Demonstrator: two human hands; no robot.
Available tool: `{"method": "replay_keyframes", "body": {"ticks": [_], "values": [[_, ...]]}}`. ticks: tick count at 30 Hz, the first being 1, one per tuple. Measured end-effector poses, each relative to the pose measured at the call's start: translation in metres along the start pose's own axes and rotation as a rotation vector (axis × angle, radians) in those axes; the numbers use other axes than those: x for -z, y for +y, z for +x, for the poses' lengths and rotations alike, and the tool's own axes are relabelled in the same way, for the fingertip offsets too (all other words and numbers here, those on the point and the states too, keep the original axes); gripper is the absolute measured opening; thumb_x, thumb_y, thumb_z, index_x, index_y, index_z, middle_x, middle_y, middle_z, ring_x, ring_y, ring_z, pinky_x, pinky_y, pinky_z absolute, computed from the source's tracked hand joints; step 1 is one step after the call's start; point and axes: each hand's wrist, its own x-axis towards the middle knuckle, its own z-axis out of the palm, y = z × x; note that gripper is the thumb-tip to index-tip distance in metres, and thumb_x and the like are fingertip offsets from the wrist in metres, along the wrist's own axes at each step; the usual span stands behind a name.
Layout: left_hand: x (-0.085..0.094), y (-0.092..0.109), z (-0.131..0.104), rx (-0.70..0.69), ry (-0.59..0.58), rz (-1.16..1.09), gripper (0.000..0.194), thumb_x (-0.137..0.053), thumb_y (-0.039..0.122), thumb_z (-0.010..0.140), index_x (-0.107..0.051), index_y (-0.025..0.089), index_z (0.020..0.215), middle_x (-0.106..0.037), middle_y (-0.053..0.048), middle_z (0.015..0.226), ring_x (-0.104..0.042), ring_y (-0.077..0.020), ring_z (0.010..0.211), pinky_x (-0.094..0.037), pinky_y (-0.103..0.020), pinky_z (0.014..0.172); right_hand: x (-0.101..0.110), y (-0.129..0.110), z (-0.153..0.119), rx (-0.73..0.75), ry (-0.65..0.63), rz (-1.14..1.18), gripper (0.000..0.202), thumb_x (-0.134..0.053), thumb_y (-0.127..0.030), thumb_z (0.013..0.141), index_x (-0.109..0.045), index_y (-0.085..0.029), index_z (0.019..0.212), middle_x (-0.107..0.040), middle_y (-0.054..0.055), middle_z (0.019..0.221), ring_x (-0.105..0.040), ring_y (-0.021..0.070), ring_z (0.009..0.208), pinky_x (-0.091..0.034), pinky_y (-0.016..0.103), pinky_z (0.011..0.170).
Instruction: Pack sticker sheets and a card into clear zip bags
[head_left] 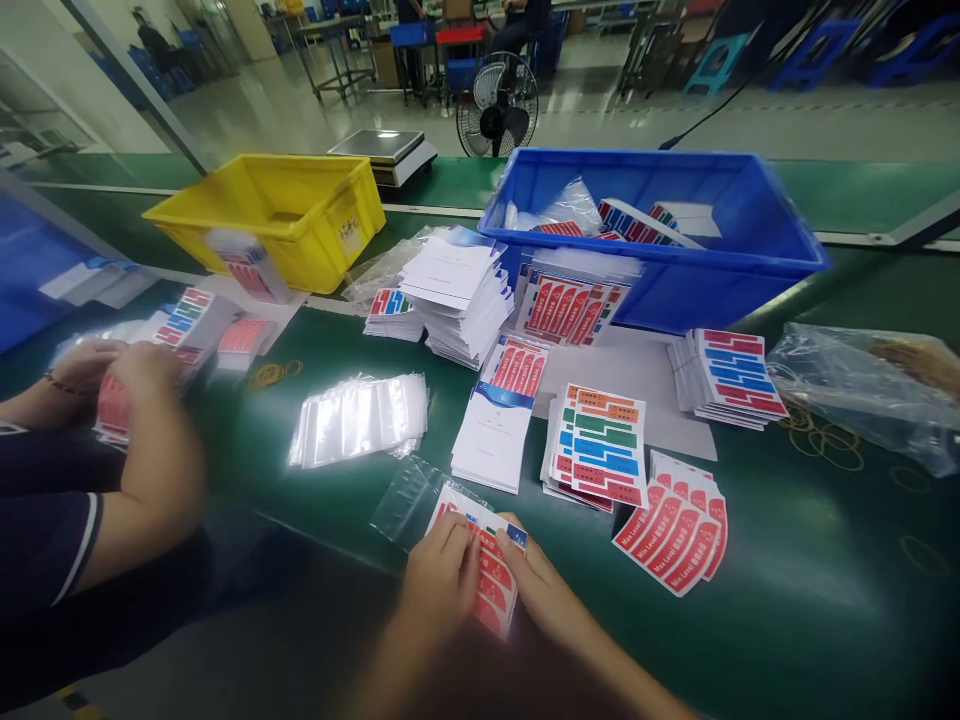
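Observation:
At the table's near edge my left hand [442, 570] and my right hand [541, 582] both grip a small set of sticker sheets [491, 578], red labels uppermost. A clear plastic bag [405, 500] lies against the sheets on the left; whether they are inside it I cannot tell. Just beyond are a pile of white leaflets [491, 435] and a stack of multicoloured sticker sheets [600, 440]. Red label sheets [679, 525] lie fanned out to the right. Left of the leaflets rests a pile of empty clear bags [360, 420].
A blue bin [652, 270] and a yellow bin [300, 240] stand at the back, with a tall leaflet stack [457, 300] between them. Blue-and-red sticker sheets [731, 370], rubber bands [821, 440] and a plastic bag [870, 385] lie right. A co-worker's hands [124, 375] handle red sheets at left.

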Motion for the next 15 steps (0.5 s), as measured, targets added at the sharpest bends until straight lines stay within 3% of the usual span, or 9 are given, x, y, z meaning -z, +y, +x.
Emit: {"method": "replay_keyframes", "body": {"ticks": [4, 7, 11, 15], "values": [[0.017, 0.006, 0.004, 0.13, 0.092, -0.197, 0.017, -0.046, 0.009, 0.087, -0.051, 0.019, 0.073, -0.059, -0.004, 0.079, -0.059, -0.0121, 0.072, -0.051, -0.023, 0.065, 0.003, -0.016, -0.008, 0.016, -0.193, 0.083, 0.049, -0.049, -0.059, 0.09, -0.044, -0.025, 0.126, -0.061, 0.002, 0.089, -0.059, 0.0187, 0.075, -0.048, 0.027, 0.063], [0.027, 0.014, 0.01, 0.154, 0.147, -0.297, 0.02, -0.047, 0.008, 0.086, -0.052, 0.019, 0.071, -0.058, -0.003, 0.079, -0.059, -0.0103, 0.071, -0.05, -0.021, 0.061, -0.002, -0.02, -0.007, 0.108, -0.142, 0.063, 0.049, -0.058, -0.051, 0.087, -0.043, -0.025, 0.125, -0.059, 0.002, 0.091, -0.056, 0.0175, 0.078, -0.047, 0.027, 0.069], [0.033, 0.029, 0.015, 0.139, 0.229, -0.4, 0.021, -0.048, 0.005, 0.084, -0.052, 0.019, 0.069, -0.057, -0.001, 0.074, -0.058, -0.0087, 0.068, -0.049, -0.019, 0.061, -0.015, -0.019, 0.004, 0.178, -0.023, -0.068, 0.043, -0.056, -0.047, 0.089, -0.046, -0.024, 0.123, -0.06, 0.003, 0.093, -0.057, 0.0192, 0.083, -0.048, 0.029, 0.073], [0.04, 0.038, 0.018, 0.108, 0.273, -0.492, 0.02, -0.048, 0.009, 0.085, -0.049, 0.021, 0.069, -0.056, 0.0, 0.068, -0.057, -0.0101, 0.063, -0.049, -0.021, 0.058, -0.018, -0.02, 0.011, 0.192, -0.021, -0.126, 0.032, -0.051, -0.048, 0.091, -0.052, -0.022, 0.11, -0.062, 0.003, 0.087, -0.061, 0.0194, 0.078, -0.05, 0.027, 0.068]]}}
